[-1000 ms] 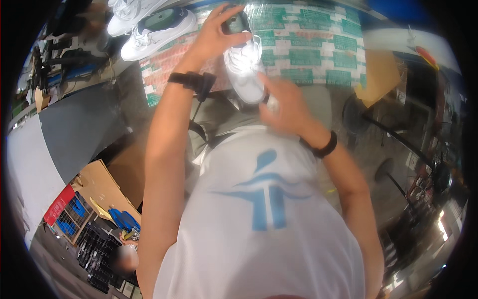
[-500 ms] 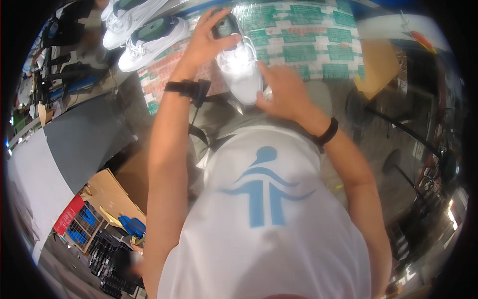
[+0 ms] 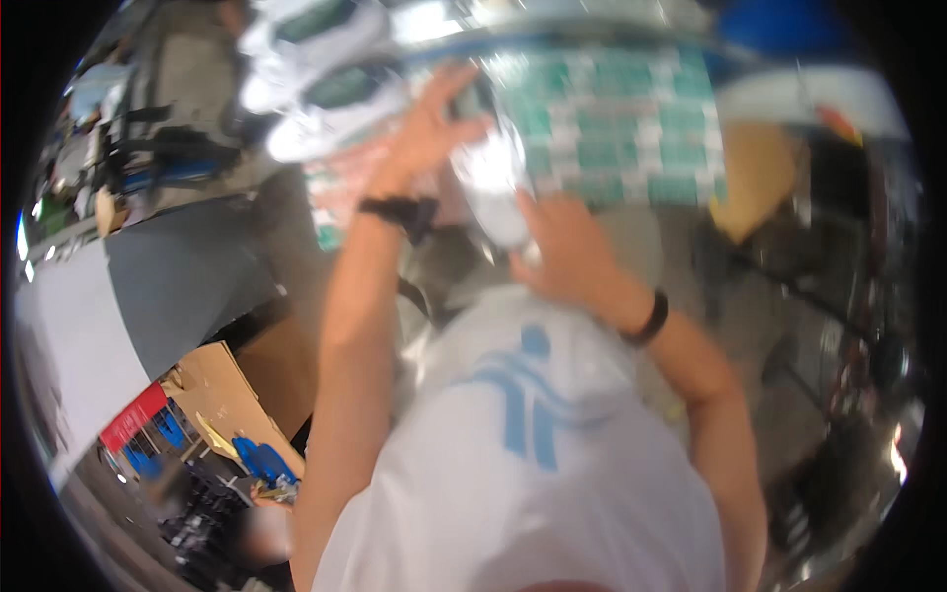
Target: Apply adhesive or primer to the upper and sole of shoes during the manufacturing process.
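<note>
Handling the white shoe [image 3: 501,207] from both ends is judged to be the step in hand. The shoe is located at the near edge of the tabletop [image 3: 617,123], which is covered in a green-and-white print, with its toe directed toward the wearer's white shirt [image 3: 592,474]. At the heel end, the left hand [image 3: 434,133] is placed across the ankle opening, with thumb and forefinger spread wide; whether a firm grip is applied cannot be told through the blur. At the toe, the right hand [image 3: 572,242] is positioned along the right side, with thumb and forefinger parted; closure on the shoe likewise cannot be told. For good results, the heel should be braced evenly, light pressure should be used at the toe, and the white upper should be guarded against marks. Adequate clearance should be allowed from the two white shoes [image 3: 360,118] at the left.
</note>
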Demonstrator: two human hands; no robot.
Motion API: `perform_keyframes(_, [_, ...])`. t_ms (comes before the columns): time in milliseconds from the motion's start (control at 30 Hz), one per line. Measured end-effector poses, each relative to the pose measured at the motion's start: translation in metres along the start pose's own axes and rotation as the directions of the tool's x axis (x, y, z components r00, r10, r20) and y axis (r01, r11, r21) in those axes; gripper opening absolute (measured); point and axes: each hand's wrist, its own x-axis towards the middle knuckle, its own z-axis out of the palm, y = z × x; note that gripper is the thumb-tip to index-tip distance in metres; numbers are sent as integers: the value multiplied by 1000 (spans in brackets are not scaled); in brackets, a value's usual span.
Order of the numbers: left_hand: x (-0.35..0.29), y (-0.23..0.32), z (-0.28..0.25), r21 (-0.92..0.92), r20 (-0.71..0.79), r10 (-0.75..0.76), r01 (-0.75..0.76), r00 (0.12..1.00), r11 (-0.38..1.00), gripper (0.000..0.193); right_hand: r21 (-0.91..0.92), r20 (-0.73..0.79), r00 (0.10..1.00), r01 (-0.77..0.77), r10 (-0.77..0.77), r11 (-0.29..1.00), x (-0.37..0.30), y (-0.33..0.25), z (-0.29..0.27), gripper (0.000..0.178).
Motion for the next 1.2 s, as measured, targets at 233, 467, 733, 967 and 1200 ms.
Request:
perform_keyframes(233, [-57, 2, -8, -666, -95, -335, 190, 937, 721, 108, 194, 350, 794, -580, 496, 791, 36, 58, 61, 82])
perform_keyframes(467, [-100, -16, 45, -610, -437, -546, 211, 714, 764, 62, 418, 293, 917, -377, 269, 827, 39, 10, 69, 89])
perform_keyframes(733, [-85, 13, -9, -407, -436, -486, 316, 758, 857, 77, 107, 151, 951, -288, 271, 952, 39, 82, 64, 73])
perform_keyframes(967, [-115, -12, -130, 488, -175, -117, 189, 978, 852, 100, -124, -36, 966, -258, 255, 958, 46, 154, 47, 73])
perform_keyframes(1200, [-121, -2, -101, 529, -340, 40, 156, 939, 834, 91, -292, -260, 961, -167, 90, 942, 48, 201, 44, 57])
